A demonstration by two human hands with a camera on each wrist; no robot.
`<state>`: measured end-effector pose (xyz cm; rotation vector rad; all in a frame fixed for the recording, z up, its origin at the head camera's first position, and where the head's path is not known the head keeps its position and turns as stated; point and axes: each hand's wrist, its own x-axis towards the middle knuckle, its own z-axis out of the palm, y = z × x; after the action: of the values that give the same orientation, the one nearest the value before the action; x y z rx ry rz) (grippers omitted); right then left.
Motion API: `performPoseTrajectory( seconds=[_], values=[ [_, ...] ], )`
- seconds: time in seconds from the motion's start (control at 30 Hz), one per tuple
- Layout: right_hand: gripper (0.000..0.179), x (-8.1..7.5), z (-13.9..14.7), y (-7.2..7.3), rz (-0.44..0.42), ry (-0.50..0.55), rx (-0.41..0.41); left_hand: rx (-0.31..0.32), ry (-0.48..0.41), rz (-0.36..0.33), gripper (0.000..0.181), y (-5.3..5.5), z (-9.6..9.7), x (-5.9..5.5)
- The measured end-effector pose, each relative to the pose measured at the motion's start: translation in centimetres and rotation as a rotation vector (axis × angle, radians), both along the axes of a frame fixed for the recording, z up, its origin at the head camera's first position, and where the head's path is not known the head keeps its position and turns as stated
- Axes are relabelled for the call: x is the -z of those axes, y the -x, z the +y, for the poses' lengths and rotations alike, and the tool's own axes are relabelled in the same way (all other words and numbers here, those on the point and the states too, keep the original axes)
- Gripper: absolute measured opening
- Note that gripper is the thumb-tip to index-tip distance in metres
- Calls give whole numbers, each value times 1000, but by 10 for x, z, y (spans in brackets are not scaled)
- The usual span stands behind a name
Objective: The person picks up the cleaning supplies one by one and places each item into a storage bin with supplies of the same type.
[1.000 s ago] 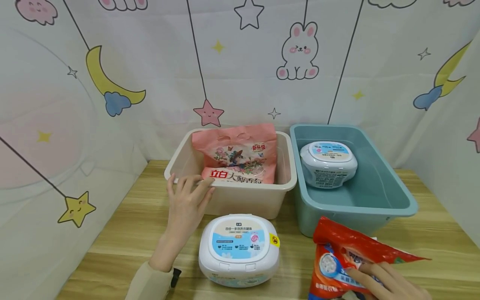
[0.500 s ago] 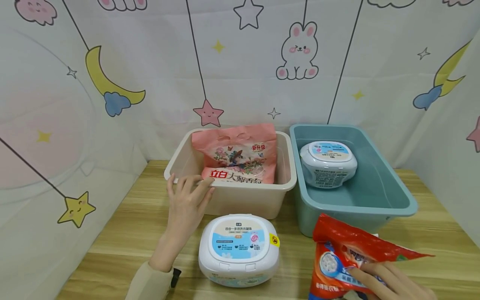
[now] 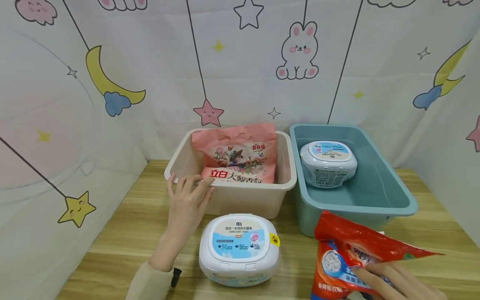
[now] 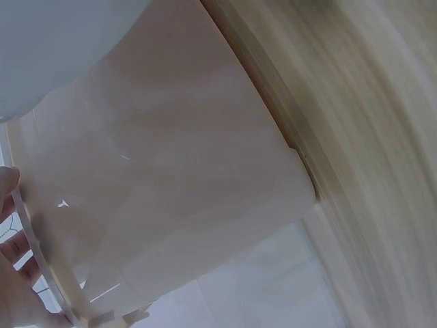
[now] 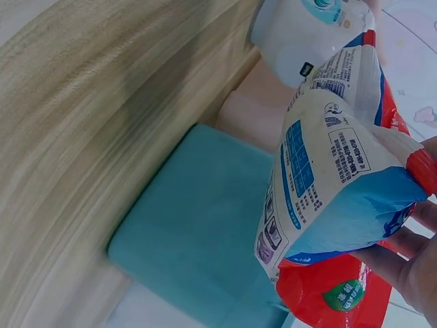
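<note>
My left hand grips the front rim of the beige plastic basin, its fingers over the rim near the left corner. A pink bag of laundry detergent stands in that basin. At the lower right, my right hand holds a red laundry detergent bag, which hangs tilted in front of the teal basin. In the right wrist view, the bag's white and blue printed back shows, with fingers at its edge. A white lidded tub sits between my hands.
Inside the teal basin stands another white lidded tub. Both basins stand side by side on a wood-grain table. Behind them hangs a white cloth with printed stars, moons and a rabbit.
The red bag in my right hand has shifted slightly up and to the right. My left hand stays on the basin rim, and the tubs have not moved.
</note>
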<state>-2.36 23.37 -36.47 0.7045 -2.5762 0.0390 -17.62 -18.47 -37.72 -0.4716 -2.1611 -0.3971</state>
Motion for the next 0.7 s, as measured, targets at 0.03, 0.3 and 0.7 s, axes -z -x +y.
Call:
performPoseTrajectory(
  seconds=[0.03, 0.3, 0.7],
  values=[
    [64, -2, -1, 0, 14, -2, -9, 0, -1, 1, 23, 0, 0, 0],
    [59, -14, -4, 2, 71, 28, -90, 6, -15, 5, 22, 0, 0, 0],
    [61, -31, -6, 4, 104, -24, -130, -1, -11, -3, 22, 0, 0, 0]
  ],
)
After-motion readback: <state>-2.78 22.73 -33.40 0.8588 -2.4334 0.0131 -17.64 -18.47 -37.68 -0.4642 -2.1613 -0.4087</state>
